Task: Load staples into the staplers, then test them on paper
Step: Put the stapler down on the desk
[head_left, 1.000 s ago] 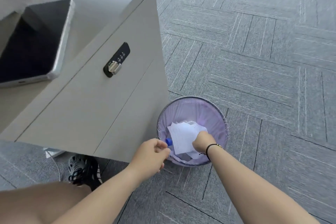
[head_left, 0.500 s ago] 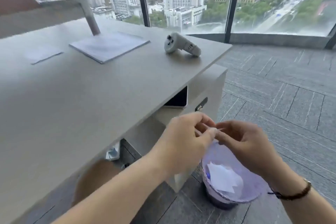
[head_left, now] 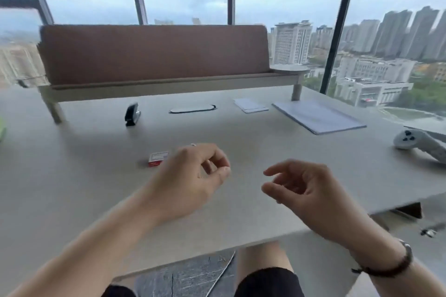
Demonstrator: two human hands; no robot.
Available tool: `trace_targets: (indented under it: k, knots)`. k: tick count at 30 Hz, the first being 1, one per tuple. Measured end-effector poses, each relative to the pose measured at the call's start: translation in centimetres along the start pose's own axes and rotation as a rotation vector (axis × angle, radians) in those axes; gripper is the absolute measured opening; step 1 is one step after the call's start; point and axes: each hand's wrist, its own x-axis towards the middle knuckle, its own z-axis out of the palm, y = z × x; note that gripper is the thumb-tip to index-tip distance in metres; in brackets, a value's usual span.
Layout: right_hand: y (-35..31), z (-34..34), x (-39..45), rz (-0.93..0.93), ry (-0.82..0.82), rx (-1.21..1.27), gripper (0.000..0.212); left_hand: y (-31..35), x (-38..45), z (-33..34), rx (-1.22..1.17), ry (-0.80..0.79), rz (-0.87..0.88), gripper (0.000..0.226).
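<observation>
A black stapler (head_left: 132,114) stands on the grey desk (head_left: 265,149) at the far left, under the raised shelf. A small red and white staple box (head_left: 156,158) lies nearer, just left of my left hand (head_left: 190,176). That hand hovers over the desk with fingers loosely curled and nothing visible in it. My right hand (head_left: 304,190) hangs beside it, fingers apart and empty, a dark bracelet on the wrist. A stack of paper (head_left: 318,116) lies at the far right, with smaller sheets (head_left: 251,105) to its left.
A brown-backed raised shelf (head_left: 154,55) spans the desk's far side in front of large windows. An oval cable grommet (head_left: 191,109) sits mid-desk. A white handheld controller (head_left: 422,143) rests at the right edge. A drawer unit (head_left: 410,214) stands below the desk's right corner.
The view has swung up from the floor bin to the desk top. Both hands have risen from the bin, met over it, and now hover apart above the desk.
</observation>
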Motion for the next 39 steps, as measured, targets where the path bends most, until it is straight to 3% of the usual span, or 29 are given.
trace_targets:
  k: [5, 12, 15, 22, 34, 39]
  knots:
    - [-2.4, 8.9, 5.0, -0.039, -0.16, -0.19, 0.031, -7.6, -2.9, -4.3, 0.257, -0.062, -0.17, 0.02]
    - [-4.0, 16.0, 9.6, -0.105, -0.257, -0.17, 0.04, -10.0, -5.2, -5.5, 0.233, -0.082, -0.193, 0.021]
    - [-5.2, 18.3, 11.0, -0.168, -0.3, -0.161, 0.039, -10.8, -5.7, -6.0, 0.238, -0.069, -0.215, 0.034]
    - [-4.5, 20.1, 15.3, -0.269, -0.258, -0.473, 0.033, -13.2, -4.2, -6.6, 0.279, -0.068, -0.278, 0.065]
    - [0.1, 22.8, 26.5, -0.174, -0.152, -0.474, 0.033, -23.6, 8.8, -6.9, 0.408, -0.054, -0.337, 0.053]
    - [2.2, 24.2, 33.1, -0.1, -0.079, -0.457, 0.033, -28.3, 15.1, -6.7, 0.593, -0.02, -0.313, 0.046]
